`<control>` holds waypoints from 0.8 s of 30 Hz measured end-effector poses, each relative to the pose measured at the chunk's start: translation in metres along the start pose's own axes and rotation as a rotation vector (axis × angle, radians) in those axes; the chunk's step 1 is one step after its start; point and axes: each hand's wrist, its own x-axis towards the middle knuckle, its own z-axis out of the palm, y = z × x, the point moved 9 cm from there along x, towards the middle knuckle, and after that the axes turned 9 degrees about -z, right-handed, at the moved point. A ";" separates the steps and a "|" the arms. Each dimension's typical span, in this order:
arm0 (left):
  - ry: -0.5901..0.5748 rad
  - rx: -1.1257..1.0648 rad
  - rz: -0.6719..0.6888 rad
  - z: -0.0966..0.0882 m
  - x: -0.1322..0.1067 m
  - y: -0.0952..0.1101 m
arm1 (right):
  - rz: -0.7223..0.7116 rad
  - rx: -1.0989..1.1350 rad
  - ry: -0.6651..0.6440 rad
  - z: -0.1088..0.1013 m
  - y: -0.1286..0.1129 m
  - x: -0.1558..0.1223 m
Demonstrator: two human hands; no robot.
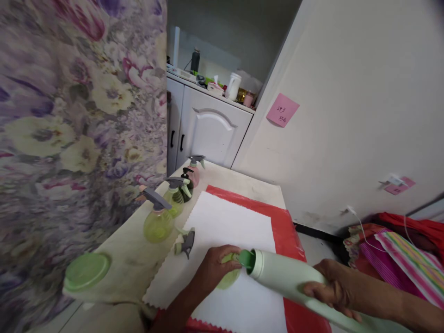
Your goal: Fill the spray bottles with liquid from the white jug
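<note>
Purple, cream and pink blooms cover the floral hanging (pixel 83 115) at ten o'clock, while a smooth pale wall (pixel 347 69) fills two o'clock. On the light table (pixel 243 178), a matte white sheet (pixel 239 222) with zigzag edges overlies a glossy red sheet (pixel 287 231).

Towards six o'clock, the left hand (pixel 220 262) grips the neck of a rounded, translucent yellow-green bottle (pixel 228 280), hiding much of its upper part. At its three o'clock, the right hand (pixel 333 287) holds a smooth, pale-green cylindrical container (pixel 287 276), tilted, its darker green spout (pixel 246 259) at the bottle's neck; whether they touch is unclear. The container's far end passes behind the hand and is cut off below; its contents are hidden. A grey-and-green spray head (pixel 187 243) lies at the left hand's ten o'clock.
</note>
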 end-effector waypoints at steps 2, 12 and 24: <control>0.002 0.001 0.000 -0.001 0.000 0.000 | 0.006 -0.003 -0.003 0.000 0.000 0.000; -0.001 0.006 0.019 -0.003 0.000 0.005 | -0.016 0.004 -0.010 0.002 0.003 0.000; 0.011 0.037 0.027 -0.003 -0.002 0.007 | 0.032 -0.009 -0.017 0.000 -0.007 -0.005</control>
